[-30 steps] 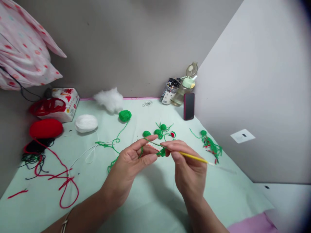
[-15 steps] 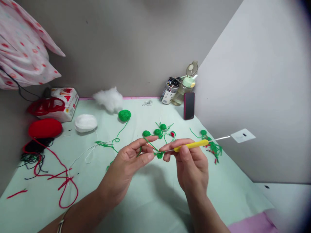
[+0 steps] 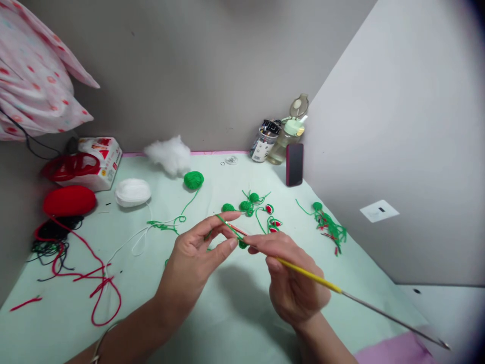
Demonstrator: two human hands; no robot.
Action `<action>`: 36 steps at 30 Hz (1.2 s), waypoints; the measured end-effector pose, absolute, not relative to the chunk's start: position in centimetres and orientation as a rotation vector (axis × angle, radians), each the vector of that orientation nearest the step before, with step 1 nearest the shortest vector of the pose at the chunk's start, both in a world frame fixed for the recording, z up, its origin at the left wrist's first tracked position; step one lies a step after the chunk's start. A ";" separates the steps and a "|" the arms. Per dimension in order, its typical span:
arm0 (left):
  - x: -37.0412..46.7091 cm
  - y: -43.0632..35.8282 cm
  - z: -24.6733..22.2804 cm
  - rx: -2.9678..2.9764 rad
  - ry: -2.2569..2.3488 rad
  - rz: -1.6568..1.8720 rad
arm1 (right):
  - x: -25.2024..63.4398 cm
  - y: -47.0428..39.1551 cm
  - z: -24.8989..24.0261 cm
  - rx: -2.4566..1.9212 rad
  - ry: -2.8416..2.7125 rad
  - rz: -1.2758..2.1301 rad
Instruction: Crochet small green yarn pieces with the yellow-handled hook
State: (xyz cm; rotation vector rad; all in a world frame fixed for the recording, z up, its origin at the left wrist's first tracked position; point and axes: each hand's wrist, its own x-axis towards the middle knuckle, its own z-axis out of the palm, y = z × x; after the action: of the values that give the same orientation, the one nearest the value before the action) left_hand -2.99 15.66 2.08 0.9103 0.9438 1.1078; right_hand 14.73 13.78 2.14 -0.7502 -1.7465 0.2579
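Note:
My right hand (image 3: 297, 273) grips a crochet hook (image 3: 308, 274) by its yellow handle, its long metal rear end slanting down to the right. The hook's front tip meets the work between my hands. Pinched by my left hand (image 3: 195, 255) is a small green crochet piece (image 3: 242, 243), partly hidden by fingers. A strand of green yarn (image 3: 229, 226) runs taut over my left index finger down to that piece. Behind my hands lie several green crocheted balls (image 3: 245, 206) and small red, white and green pieces (image 3: 269, 209).
Green (image 3: 193, 180), white (image 3: 132, 192) and red yarn balls (image 3: 69, 200) stand left, beside stuffing (image 3: 169, 155) and a tissue pack (image 3: 102, 162). A phone (image 3: 294, 165), a pen cup (image 3: 263, 144) and a bottle (image 3: 285, 139) are at the back. Yarn scraps (image 3: 333, 227) lie right.
My right hand has turned the crochet hook, so its rear end swung from pointing right and slightly up to down and right. My left hand has shifted slightly left, still holding the green piece.

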 end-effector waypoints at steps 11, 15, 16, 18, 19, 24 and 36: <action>-2.7 15.5 2.9 0.640 0.766 0.979 | 14.7 13.6 1.2 -0.860 -1.981 -0.200; -2.9 15.7 3.1 0.531 0.678 0.906 | 14.5 13.9 1.2 -0.836 -1.810 0.113; -2.9 15.7 3.2 0.541 0.680 0.911 | 14.4 14.0 1.3 -0.811 -1.727 0.215; -3.0 15.8 3.2 0.584 0.703 0.927 | 14.1 14.2 1.6 -0.780 -1.581 0.387; -3.1 15.8 3.2 0.607 0.719 0.934 | 14.0 14.2 1.7 -0.783 -1.520 0.453; -3.2 16.0 3.2 0.663 0.771 0.958 | 13.9 14.2 1.9 -0.840 -1.331 0.678; -3.4 15.8 2.9 0.887 0.850 1.082 | 13.9 14.2 2.3 -0.821 -1.335 0.739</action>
State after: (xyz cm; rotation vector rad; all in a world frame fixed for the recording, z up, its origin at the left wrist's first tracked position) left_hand -3.36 15.75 2.87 0.8868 0.8499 1.0816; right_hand 13.90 14.19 2.34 -0.8211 -1.3349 0.7389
